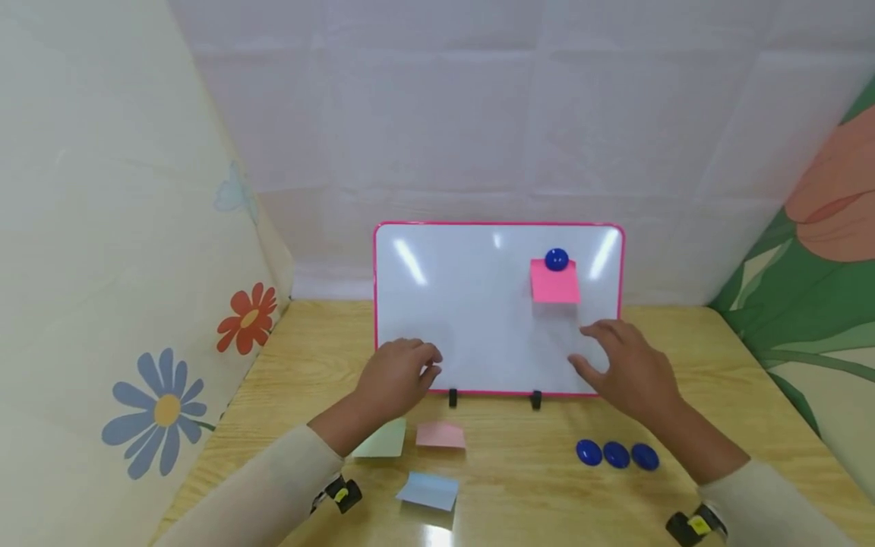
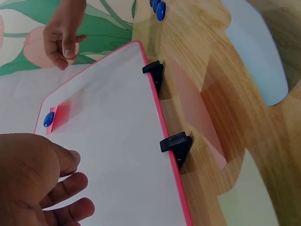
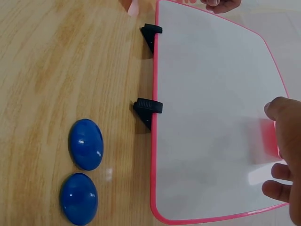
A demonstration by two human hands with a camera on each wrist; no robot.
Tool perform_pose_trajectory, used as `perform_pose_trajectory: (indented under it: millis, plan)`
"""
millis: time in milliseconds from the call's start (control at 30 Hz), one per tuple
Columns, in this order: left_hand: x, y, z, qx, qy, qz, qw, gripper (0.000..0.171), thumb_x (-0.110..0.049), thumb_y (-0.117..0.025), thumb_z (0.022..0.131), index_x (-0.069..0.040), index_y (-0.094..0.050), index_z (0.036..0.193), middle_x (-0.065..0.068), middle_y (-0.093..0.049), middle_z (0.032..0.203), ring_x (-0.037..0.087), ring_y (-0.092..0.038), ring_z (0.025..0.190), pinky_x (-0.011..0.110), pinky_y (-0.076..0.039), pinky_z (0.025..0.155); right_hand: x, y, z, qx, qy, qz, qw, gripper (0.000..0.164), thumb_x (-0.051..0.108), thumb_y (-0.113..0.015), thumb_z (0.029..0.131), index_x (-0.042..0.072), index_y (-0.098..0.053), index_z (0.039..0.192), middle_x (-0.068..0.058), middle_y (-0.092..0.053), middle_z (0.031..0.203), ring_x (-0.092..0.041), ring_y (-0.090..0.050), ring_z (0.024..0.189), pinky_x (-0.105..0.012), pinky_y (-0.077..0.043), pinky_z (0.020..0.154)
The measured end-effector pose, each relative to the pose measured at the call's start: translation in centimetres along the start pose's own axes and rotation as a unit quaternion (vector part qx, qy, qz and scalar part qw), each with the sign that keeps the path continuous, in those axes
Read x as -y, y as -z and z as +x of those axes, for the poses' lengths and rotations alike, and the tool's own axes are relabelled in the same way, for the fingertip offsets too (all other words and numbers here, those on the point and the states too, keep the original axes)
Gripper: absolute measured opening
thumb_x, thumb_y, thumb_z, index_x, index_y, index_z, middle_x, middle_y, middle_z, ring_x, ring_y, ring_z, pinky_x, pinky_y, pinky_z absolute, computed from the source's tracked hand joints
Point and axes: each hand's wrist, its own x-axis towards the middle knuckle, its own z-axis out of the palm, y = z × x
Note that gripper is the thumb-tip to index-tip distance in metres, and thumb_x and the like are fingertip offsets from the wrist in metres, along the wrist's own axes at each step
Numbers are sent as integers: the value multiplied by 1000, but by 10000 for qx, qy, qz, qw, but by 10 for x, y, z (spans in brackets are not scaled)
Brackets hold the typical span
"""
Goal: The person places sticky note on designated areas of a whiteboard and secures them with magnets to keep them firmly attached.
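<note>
A small whiteboard [image 1: 472, 327] with a pink frame stands upright on black clip feet [image 1: 536, 399]. On its upper right, a blue round magnet [image 1: 557, 259] holds a bright pink sticky note [image 1: 555, 284]. My left hand [image 1: 399, 376] hovers before the board's lower left, fingers loosely bent, holding nothing. Before the lower right side is my right hand [image 1: 629, 368], thumb and fingers spread apart with nothing between them. Below the left hand lie a pale green note [image 1: 383, 441], a light pink note [image 1: 440, 435] and a light blue note [image 1: 428, 491]. Three blue magnets [image 1: 617, 455] lie in a row below the right hand.
The wooden table [image 1: 519, 486] carries everything. Behind the board hangs a creased white cloth [image 1: 437, 114]. Flower-patterned sheets line the left side [image 1: 89, 251] and the right side [image 1: 830, 304].
</note>
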Motion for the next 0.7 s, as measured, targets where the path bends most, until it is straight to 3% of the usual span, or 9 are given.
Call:
perform_pose_trajectory:
  millis: [233,600,700]
  plan:
    - [3,-4,-11,6,-233,-39,9997,13,-20,-78,93,-13,-76,104,-5,-72,91,16,-65,83,36,-51,77,0,-1,-7,95,-12,71,9999,54,40,-80,89,7,-65,130,-20,-60,131,-40,-57,120,-55,-58,70]
    - [9,-12,-24,-5,-131,-89,9999,12,-18,-79,90,-13,-77,101,-4,-71,90,16,-59,78,35,-48,74,-3,-6,-20,244,-98,82,9996,54,41,-80,88,9,-66,129,-19,-60,131,-42,-54,124,-60,-56,76]
    - [11,-15,-28,-7,-138,-145,9998,13,-18,-81,89,-12,-77,99,-3,-71,89,17,-59,78,36,-47,74,-4,-7,-23,230,-62,146,9996,53,42,-80,89,9,-67,128,-18,-61,129,-41,-56,122,-57,-57,74]
